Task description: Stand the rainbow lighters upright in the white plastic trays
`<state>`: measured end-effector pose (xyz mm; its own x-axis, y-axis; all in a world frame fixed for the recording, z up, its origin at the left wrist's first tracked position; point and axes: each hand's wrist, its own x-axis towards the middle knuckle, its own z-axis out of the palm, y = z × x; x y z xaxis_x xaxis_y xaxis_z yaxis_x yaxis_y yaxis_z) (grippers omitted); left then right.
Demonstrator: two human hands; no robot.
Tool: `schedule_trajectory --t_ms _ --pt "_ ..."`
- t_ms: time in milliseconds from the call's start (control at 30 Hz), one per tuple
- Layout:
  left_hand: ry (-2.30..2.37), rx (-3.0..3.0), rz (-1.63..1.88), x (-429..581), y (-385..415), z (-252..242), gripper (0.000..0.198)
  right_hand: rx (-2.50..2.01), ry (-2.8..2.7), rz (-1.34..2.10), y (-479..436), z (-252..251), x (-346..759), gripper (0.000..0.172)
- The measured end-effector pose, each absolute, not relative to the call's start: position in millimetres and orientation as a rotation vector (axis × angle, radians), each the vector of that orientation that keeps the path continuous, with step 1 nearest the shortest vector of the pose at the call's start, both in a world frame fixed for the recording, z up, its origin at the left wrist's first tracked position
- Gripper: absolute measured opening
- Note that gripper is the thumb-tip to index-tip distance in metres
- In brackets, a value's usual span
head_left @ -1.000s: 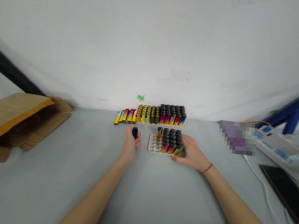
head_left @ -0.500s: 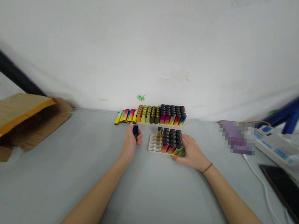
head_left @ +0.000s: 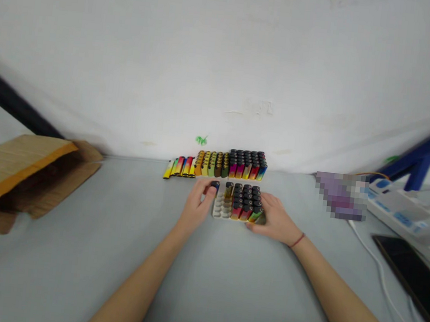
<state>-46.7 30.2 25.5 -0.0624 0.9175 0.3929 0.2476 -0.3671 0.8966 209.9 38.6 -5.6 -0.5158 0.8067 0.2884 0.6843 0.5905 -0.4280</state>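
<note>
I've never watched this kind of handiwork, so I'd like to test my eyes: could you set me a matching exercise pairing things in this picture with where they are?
Things:
1. left hand
2. right hand
3. long multicoloured row of plastic lighters
4. open brown cardboard box

Places:
A. Along the back of the grey table, by the white wall
B. Pinching a dark-topped plastic lighter
C. At the far left of the view
D. Against the right end of the white moulded tray

Pairs: 1-B, 2-D, 3-A, 4-C
</note>
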Motion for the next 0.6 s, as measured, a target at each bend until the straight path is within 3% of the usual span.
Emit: schedule_trajectory --t_ms 600 --pt "1.283 1.782 1.283 -45.1 29.3 21.1 0.025 -1.201 -2.375 0.334 38.3 -5.4 209.7 0.073"
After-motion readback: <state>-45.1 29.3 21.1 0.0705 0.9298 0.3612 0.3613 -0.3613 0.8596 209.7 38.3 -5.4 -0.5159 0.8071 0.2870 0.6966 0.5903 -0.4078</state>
